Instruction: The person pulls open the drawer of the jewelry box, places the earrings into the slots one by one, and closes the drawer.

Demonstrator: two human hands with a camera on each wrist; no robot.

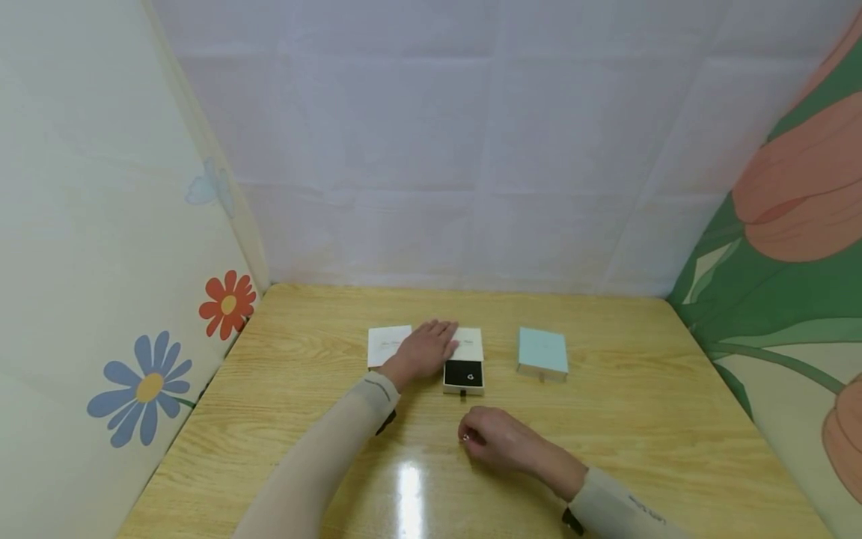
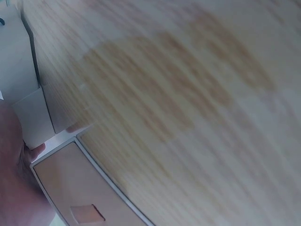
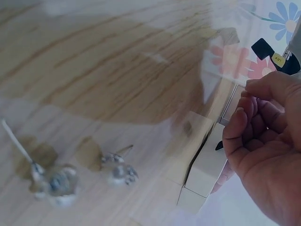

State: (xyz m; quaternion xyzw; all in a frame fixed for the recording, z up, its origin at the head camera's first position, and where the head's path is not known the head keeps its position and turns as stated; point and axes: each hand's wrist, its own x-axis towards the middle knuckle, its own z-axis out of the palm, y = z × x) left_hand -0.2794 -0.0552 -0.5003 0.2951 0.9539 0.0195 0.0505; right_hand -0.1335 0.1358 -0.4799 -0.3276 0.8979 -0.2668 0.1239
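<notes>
My left hand (image 1: 426, 350) lies with its fingers stretched out over the edges of a white box (image 1: 386, 343) and a cream slide-out jewelry box (image 1: 469, 343). The cream box's drawer stands pulled out, showing a black cushion (image 1: 456, 370) with a small silvery piece (image 1: 470, 377) on it. In front of the drawer, my right hand (image 1: 501, 440) has its fingers curled and pinches a small silvery earring (image 1: 465, 438), mostly hidden by the fingertips. Two stud earrings lie near the camera in the right wrist view: one with a long post (image 3: 59, 183), one smaller (image 3: 117, 172).
A closed light-blue box (image 1: 542, 350) stands to the right on the wooden table (image 1: 626, 419). A pale backdrop (image 1: 417, 150) rises behind the table, with flower-printed panels on both sides. Light glares off the table's front.
</notes>
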